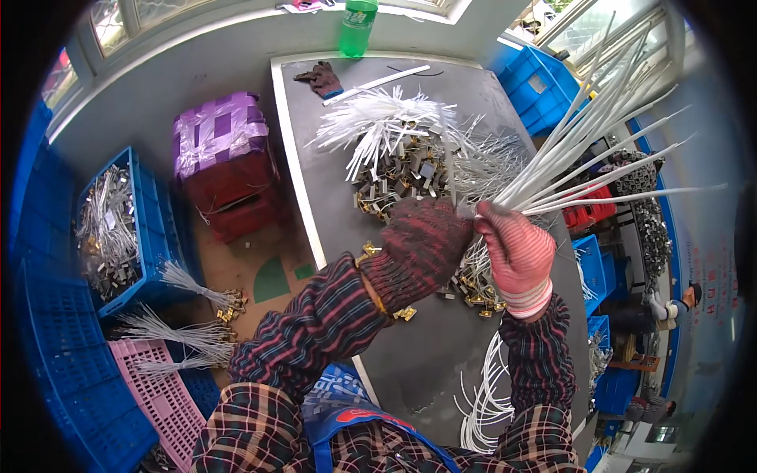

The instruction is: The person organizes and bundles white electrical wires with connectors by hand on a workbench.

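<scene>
White tubes (587, 154), long and thin, fan up and to the right out of the right hand (516, 252), whose fingers in a pink striped knit glove are curled tight around the gathered lower ends, above the right half of the grey table (331, 181). Pressed against that fist from the left is the left hand (422, 244), in a dark red speckled glove, its fingers folded over the same bundle where the ends meet. Below the two hands, loose brass-coloured clips (477, 296) lie on the tabletop, and a loop of white tubing (485, 394) rests near the table's near edge. Farther back on the table sits a heap of white tubes with metal end pieces (410, 154), with a dark glove (322, 77) and a green bottle (359, 25) beyond it. Left of the table stand a red box wrapped in purple tape (225, 158), a blue crate of parts (118, 229) and a pink crate (162, 398), with tied bundles (189, 315) lying between them.
</scene>
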A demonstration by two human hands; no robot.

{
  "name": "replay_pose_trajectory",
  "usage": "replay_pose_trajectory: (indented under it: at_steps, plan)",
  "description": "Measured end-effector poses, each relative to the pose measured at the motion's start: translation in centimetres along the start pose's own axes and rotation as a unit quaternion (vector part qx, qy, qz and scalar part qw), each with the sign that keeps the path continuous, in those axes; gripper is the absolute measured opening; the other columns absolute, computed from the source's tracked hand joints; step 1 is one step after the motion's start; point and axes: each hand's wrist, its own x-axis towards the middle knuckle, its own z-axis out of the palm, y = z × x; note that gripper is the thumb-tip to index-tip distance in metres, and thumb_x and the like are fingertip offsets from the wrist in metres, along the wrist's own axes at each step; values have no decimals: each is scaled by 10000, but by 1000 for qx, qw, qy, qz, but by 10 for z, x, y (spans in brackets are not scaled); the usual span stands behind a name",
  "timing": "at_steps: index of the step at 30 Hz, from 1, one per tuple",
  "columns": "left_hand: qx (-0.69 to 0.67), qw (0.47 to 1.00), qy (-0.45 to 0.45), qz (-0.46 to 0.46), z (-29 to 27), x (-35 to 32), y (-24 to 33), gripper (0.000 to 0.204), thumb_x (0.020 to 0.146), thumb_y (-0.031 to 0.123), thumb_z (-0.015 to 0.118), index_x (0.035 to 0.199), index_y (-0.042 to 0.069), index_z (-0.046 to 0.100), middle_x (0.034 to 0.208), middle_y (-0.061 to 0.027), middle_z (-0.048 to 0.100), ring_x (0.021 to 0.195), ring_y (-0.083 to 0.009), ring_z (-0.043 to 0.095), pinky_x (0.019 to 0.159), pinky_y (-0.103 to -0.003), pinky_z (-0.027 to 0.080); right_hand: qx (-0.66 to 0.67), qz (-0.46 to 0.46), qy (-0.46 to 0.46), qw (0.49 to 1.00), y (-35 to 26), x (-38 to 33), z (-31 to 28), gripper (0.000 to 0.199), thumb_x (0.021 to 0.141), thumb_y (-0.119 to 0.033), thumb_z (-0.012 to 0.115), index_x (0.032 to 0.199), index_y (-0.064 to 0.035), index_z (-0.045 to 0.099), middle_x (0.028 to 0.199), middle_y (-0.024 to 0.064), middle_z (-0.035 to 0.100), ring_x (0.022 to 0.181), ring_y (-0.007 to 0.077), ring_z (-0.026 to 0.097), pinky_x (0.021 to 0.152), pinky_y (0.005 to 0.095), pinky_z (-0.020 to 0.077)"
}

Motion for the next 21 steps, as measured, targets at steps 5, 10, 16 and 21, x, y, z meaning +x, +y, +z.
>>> replay_pose_trajectory:
  at_steps: [5,10,16,21]
  plan:
    - [-235,967,83,-46,-30,-14,14,154,750,118,686,894,70,657,848,-109,610,843,-283,600,737,-379,481,-2,39,5,999,-1,0,2,276,754,44,617,1020,-27,625,877,147,649,787,276,659,680,309,513]
    - [-254,954,156,42,-49,-11,13,173,770,143,667,935,91,672,966,-123,580,949,-297,545,850,-416,434,-60,35,-102,992,-16,6,-10,282,724,-83,638,1004,-107,637,883,97,592,753,310,605,658,374,496]
    - [-635,767,68,-58,-40,-2,-1,373,800,87,664,1162,63,575,1063,-123,557,1043,-232,532,910,-343,433,179,80,-80,977,0,-5,-11,185,822,-129,617,951,3,640,918,139,608,810,248,625,704,302,488]
    - [-304,951,38,43,-25,-1,-13,373,770,99,640,1132,150,571,982,-110,575,913,-297,594,758,-393,492,255,52,-91,961,12,-8,-7,190,852,-113,613,961,40,641,911,122,605,771,159,590,701,253,472]
